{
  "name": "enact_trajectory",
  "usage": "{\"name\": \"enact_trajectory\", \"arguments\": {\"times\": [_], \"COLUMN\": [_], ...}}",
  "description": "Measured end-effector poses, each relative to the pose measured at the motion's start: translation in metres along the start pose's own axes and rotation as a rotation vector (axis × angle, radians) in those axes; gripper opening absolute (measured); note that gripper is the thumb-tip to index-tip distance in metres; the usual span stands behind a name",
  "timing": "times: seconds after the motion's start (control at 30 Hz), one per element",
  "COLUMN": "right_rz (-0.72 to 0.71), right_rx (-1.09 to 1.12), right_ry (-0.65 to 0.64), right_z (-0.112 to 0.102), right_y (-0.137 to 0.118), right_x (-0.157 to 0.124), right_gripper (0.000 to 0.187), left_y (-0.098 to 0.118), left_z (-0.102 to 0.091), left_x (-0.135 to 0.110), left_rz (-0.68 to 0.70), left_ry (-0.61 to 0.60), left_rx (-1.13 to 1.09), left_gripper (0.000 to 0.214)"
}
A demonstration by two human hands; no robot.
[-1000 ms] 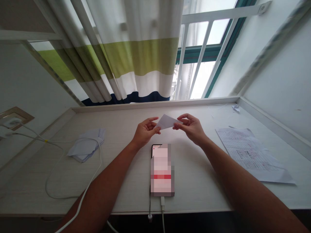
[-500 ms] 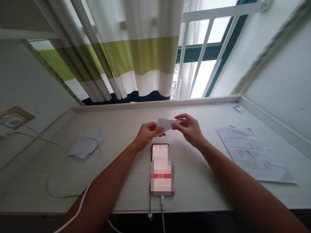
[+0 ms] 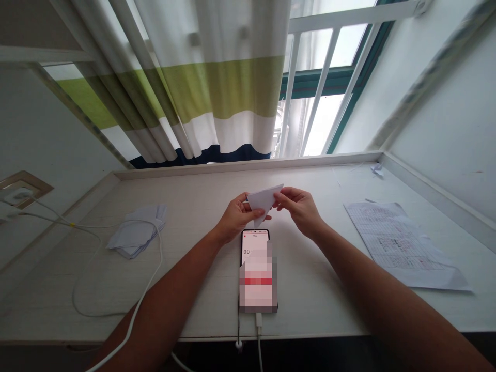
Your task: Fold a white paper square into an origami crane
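Observation:
Between my hands, above the white desk (image 3: 201,196), is a small folded piece of white paper (image 3: 263,200), roughly triangular with a point hanging downward. My left hand (image 3: 237,218) pinches its lower left part, thumb on the front and fingers behind. At its upper right edge, my right hand (image 3: 300,206) grips the paper between thumb and fingers. The far side of the paper is hidden. Just below lies a phone (image 3: 256,268) with its screen lit and partly blurred out, a white cable plugged into its lower end.
A stack of white paper pieces (image 3: 135,232) lies to the left, crossed by a white cable (image 3: 160,253). On the right is a printed sheet (image 3: 403,245). A paper scrap (image 3: 376,169) sits in the far right corner. A curtain (image 3: 220,82) and railing (image 3: 323,82) stand behind the desk.
The folded paper has turned in my hands, so its point now hangs down instead of pointing right. My right hand has shifted slightly left and its fingers have drawn in.

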State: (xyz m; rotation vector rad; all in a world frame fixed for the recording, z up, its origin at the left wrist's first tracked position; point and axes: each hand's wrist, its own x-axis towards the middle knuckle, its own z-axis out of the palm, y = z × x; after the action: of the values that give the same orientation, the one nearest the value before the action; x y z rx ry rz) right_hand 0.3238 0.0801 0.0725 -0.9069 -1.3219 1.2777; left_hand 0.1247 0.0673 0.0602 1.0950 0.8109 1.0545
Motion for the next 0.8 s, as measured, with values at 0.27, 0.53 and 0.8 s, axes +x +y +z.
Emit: {"name": "enact_trajectory", "arguments": {"times": [0.27,0.53,0.8], "right_rz": [0.002,0.014,-0.060], "right_rx": [-0.036,-0.024,-0.012], "right_ry": [0.012,0.004,0.070], "right_z": [0.0027,0.0022,0.0034], "right_y": [-0.0032,-0.0030,-0.0021], "right_x": [-0.0018,-0.0025,-0.0031], "right_gripper": [0.036,0.039,0.032], "left_y": [-0.0008,-0.0040,-0.0067], "left_z": [0.0035,0.0024,0.0031], "left_x": [-0.0019,-0.0008,-0.0014], "left_rz": [0.015,0.031,-0.009], "left_ry": [-0.023,-0.006,-0.010], "left_rx": [0.025,0.022,0.055], "left_gripper": [0.045,0.040,0.039]}}
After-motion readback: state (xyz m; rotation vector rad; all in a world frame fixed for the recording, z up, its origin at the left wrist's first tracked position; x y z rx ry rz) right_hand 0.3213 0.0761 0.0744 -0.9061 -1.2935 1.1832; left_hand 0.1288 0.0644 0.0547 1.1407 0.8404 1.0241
